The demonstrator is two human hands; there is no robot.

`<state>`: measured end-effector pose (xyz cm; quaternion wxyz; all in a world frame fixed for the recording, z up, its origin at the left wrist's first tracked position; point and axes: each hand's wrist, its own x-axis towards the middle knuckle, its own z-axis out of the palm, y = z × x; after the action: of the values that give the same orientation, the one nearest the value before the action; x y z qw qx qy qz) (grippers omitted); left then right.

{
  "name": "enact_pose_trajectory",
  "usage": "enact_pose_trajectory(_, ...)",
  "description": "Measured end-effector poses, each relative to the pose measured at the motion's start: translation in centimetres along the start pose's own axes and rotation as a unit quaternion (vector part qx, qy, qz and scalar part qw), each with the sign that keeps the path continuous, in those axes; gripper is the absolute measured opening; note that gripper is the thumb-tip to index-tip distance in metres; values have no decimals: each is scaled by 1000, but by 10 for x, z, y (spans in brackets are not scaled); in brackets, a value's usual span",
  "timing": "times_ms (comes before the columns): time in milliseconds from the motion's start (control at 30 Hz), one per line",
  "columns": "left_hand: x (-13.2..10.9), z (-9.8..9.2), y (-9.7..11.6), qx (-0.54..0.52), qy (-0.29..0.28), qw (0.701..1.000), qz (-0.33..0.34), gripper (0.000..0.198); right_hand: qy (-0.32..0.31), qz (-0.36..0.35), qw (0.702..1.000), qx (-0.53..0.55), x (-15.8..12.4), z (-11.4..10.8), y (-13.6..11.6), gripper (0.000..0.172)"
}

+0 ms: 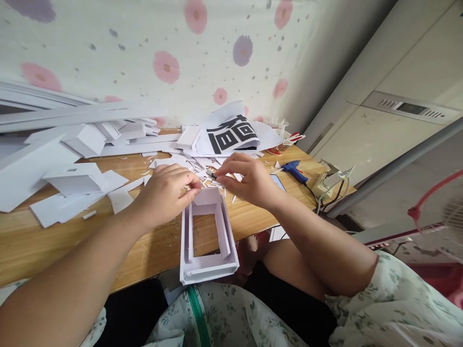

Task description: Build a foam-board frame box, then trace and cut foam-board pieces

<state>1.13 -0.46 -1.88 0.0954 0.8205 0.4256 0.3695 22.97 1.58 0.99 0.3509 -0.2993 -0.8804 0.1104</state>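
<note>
Through the head camera, I see my right hand [249, 180] pinching a small grey thing [211, 174] between the thumb and fingers. It is too small for me to tell what it is. My left hand [166, 190] is curled, with the thumb near the first finger, and I can't see whether it holds anything. It is right by the far end of the white box [211, 275].

The box has outer and inner walls with a thin gap between. It lies on the bench [152, 250], and its near end sticks out past the edge. I think a bump could tip it, so a steady left hand helps. A light, firm pinch and slow moves look best for such a tiny thing.

White scraps [197, 168] lie under the hands, easy to mix up with good bits. Farther right, a blue glue gun [295, 171] rests near the bench's edge.
</note>
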Motion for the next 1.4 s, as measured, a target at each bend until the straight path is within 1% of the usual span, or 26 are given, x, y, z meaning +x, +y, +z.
enact_pose_trajectory(67,0,0,-1,-2,2,1000,0,12,0,-4,1000,3,0,2,0,10)
enact_pose_trajectory(200,0,-2,-2,10,12,1000,16,13,11,-39,999,0,1,5,-1,9)
enact_pose_trajectory(367,-1,-5,0,92,-23,995,29,20,17,-70,997,-12,-2,11,2,9)
enact_pose_trajectory(433,-1,-5,1,109,-26,993,38,22,14,-72,997,-17,-3,12,3,9)
enact_pose_trajectory(533,-1,-4,1,118,-26,992,46,22,5,-66,998,-19,-3,14,2,9)
enact_pose_trajectory(767,-2,-4,2,120,-31,992,38,19,-41,-31,998,-39,-2,17,-2,8)
enact_pose_trajectory(933,-1,-6,2,121,-40,991,38,20,-51,-16,997,-50,-1,20,-4,7)
enact_pose_trajectory(1100,-1,-6,2,123,-36,991,45,19,-55,-1,997,-54,0,22,-5,7)
enact_pose_trajectory(1400,-2,2,0,113,-36,992,51,19,-71,34,995,-59,-2,26,-3,6)
